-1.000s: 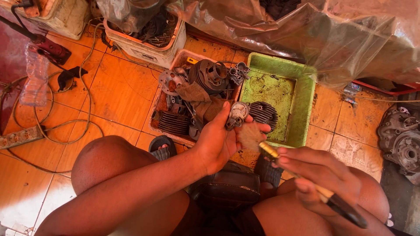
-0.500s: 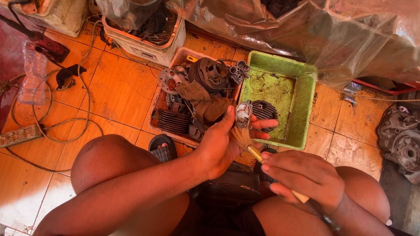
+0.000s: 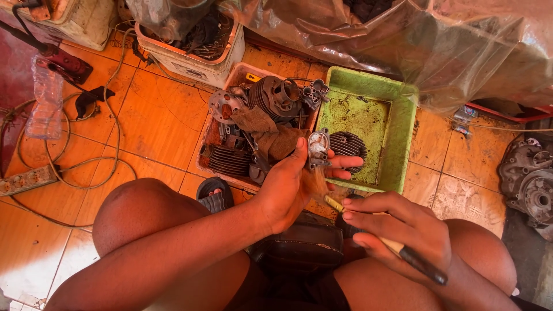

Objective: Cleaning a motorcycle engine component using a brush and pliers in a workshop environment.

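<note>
Left hand (image 3: pixel 288 190) fingers clamp small metal engine part (image 3: pixel 317 148), upright, over green tray (image 3: pixel 403 144) edge. Right hand (image 3: pixel 403 236) grips brush (image 3: pixel 368 230); bristles touch part's underside, handle slanting down-right.

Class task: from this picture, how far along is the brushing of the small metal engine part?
Done: cannot tell; its surface is too small to judge. In hand: the left hand holds the small metal part while the right hand works a brush against it. Left: greasy parts fill the tray; a finned piece lies in the green tub.
</note>
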